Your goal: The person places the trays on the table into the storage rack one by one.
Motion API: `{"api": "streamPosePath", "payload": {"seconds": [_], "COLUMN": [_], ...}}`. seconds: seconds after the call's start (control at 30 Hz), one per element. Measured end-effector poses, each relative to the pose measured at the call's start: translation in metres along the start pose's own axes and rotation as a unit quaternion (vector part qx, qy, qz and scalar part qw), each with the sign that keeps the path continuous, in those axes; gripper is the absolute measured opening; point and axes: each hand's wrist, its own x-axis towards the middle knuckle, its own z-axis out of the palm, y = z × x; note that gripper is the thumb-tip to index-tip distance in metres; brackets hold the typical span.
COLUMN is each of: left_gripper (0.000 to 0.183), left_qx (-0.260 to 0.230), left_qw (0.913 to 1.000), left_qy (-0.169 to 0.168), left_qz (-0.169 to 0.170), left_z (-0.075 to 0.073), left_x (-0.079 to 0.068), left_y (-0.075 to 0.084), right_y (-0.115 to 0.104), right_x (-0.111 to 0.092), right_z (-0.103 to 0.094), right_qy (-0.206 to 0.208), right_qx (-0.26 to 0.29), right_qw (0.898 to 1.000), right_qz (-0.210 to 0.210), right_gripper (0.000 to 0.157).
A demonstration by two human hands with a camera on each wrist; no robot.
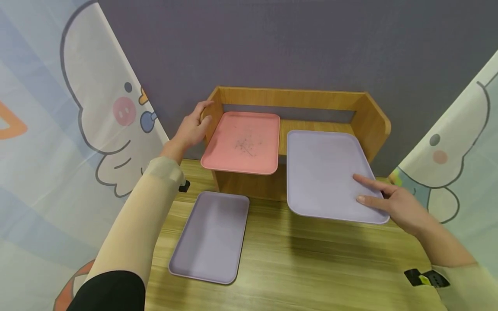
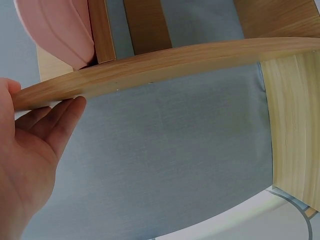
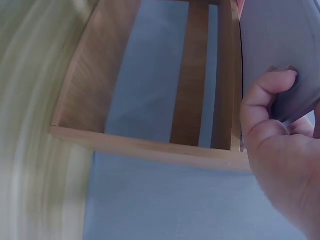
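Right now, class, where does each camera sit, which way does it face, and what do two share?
Head: on the head, facing forward and down to the wooden shelf; left hand, right hand and both forearms show.
Left wrist: on that wrist, facing the shelf's left panel; left hand shows.
Right wrist: on that wrist, facing the shelf's right end; right hand shows.
Shared: head and right wrist both show the held lilac tray.

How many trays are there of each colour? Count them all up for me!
Pink: 1, the pink tray on the wooden shelf
Purple: 2, the lower purple tray on the table and the held purple tray in the right hand
Total: 3 trays
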Motion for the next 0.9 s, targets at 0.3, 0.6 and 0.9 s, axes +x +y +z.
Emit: {"api": "streamPosePath", "payload": {"seconds": [0.3, 0.6, 0.9], "left_gripper": [0.056, 0.056, 0.056], "left_qx": [-0.006, -0.008, -0.011], "left_qw": [1.0000, 1.0000, 0.9999], "left_qy": [0.003, 0.004, 0.007], "left_qz": [0.001, 0.001, 0.004], "left_z": [0.000, 0.000, 0.002], "left_x": [0.001, 0.000, -0.002], "left_y": [-0.002, -0.002, -0.002], "right_y": [-0.013, -0.023, -0.026], "right_x": [0.026, 0.051, 0.064], "right_z": [-0.019, -0.026, -0.025], "right_qy": [0.002, 0.026, 0.056], "right_qx": [-0.003, 0.031, 0.045], "right_qw": [0.999, 0.997, 0.995], "right_qz": [0.043, 0.069, 0.075], "right_gripper": [0.083, 0.089, 0.086]}}
